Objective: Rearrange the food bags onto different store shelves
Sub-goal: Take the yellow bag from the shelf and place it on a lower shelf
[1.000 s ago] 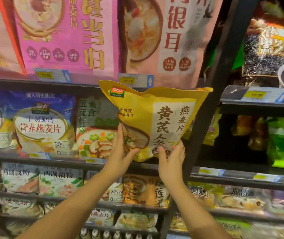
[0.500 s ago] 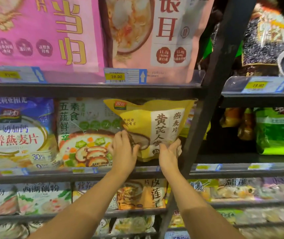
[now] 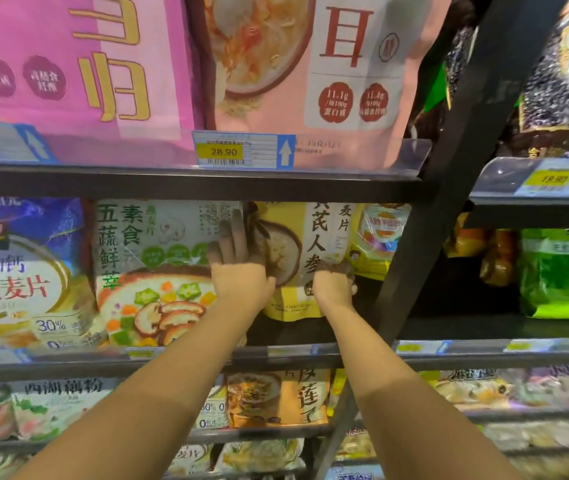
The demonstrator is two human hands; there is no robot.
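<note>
We had the yellow bag (image 3: 297, 258) at centre frame, standing upright in the middle shelf (image 3: 186, 358) slot, between the pale green bag (image 3: 151, 268) to its left and a smaller yellow pack (image 3: 378, 237) to its right; its top edge was hidden behind the shelf above. Left hand (image 3: 238, 271) lay flat on the bag's left face, fingers spread and reaching up; right hand (image 3: 333, 284) was curled onto its lower right edge; both hands on the bag, neither free. We judged the bag light and soft: a foil pouch with loose fill, likely to buckle and slip if pinched at one corner; best taken at both lower side edges with palms bracing the face, as here. We read the step as seating the bag in its slot; release not yet done; risk was nudging the neighbours or the pouch slumping forward off the shelf lip.
</note>
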